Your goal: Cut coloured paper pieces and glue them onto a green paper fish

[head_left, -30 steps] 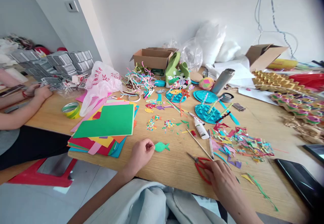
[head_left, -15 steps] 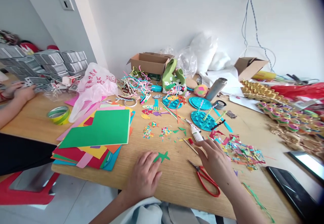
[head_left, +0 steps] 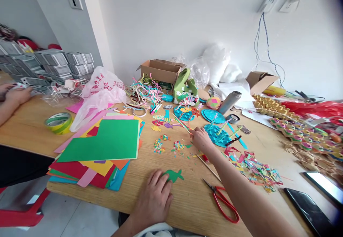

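My left hand (head_left: 157, 196) lies flat on the table, its fingertips touching the edge of a green paper fish (head_left: 173, 176). Farther out, my right hand (head_left: 202, 139) has its fingers drawn together at the near end of several thin coloured strips (head_left: 182, 121). What it grips, if anything, is hidden. Below my right forearm, red-handled scissors (head_left: 222, 200) rest on the table, blades pointing up and left. A thin wooden stick (head_left: 209, 166) and a small red cap (head_left: 205, 158) lie beside the forearm. Small paper fish, among them a patterned orange one (head_left: 165, 137), lie beyond my left hand.
Stacked coloured paper (head_left: 118, 140) and a tape roll (head_left: 59, 123) sit at left. Blue decorated discs (head_left: 218, 135), paper scraps (head_left: 257, 167), a grey flask (head_left: 229, 102) and a phone (head_left: 308, 210) occupy the right. Another person's hands (head_left: 18, 94) work at far left.
My right hand has moved forward and left, from beside the white bottle to the coloured strips. The bottle is now out of sight. My left hand stays at the green fish.
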`<control>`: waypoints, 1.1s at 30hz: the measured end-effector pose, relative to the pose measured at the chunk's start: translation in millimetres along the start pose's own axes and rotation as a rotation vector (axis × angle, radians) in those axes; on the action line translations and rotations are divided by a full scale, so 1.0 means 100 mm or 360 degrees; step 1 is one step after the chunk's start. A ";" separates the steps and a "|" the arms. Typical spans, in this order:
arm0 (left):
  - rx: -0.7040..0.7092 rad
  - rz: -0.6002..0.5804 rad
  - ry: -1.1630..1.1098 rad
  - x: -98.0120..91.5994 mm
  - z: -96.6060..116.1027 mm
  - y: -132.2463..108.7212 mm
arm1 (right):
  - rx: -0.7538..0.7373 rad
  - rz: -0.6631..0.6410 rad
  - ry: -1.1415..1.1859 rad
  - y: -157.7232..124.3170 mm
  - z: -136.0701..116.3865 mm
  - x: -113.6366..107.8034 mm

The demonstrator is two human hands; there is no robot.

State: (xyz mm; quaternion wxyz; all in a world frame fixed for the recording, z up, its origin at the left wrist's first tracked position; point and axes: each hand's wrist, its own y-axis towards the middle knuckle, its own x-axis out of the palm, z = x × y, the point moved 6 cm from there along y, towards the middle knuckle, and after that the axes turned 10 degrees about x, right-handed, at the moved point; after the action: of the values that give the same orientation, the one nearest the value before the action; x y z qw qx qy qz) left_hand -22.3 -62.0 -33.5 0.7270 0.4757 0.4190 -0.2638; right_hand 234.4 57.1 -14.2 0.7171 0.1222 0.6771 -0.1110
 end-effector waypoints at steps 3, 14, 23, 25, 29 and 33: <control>-0.0020 0.0008 -0.0016 0.03 -0.01 -0.01 | -0.0022 -0.0009 -0.0046 0.03 -0.02 0.05; 0.0015 0.0073 -0.0001 0.06 -0.01 -0.03 | -0.0211 0.0141 -0.0177 0.37 -0.32 -0.02; -0.0001 0.0222 -0.0007 0.06 -0.02 -0.04 | -0.0521 0.0164 -0.0390 0.54 -0.61 -0.02; 0.0004 0.0225 0.0000 0.06 -0.02 -0.04 | -0.0560 0.0181 -0.0394 0.56 -0.63 -0.01; 0.0004 0.0186 0.0002 0.08 -0.02 -0.04 | -0.0617 0.0233 -0.0320 0.56 -0.63 -0.01; -0.0018 0.0210 -0.0017 0.09 -0.03 -0.05 | -0.0593 0.0318 -0.0127 0.55 -0.58 -0.07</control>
State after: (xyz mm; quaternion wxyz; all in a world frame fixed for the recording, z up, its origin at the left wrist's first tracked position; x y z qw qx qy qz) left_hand -22.8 -61.6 -43.8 0.7477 0.4969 0.3842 -0.2156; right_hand 197.0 127.9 -8.6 0.7610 0.0496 0.6415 0.0830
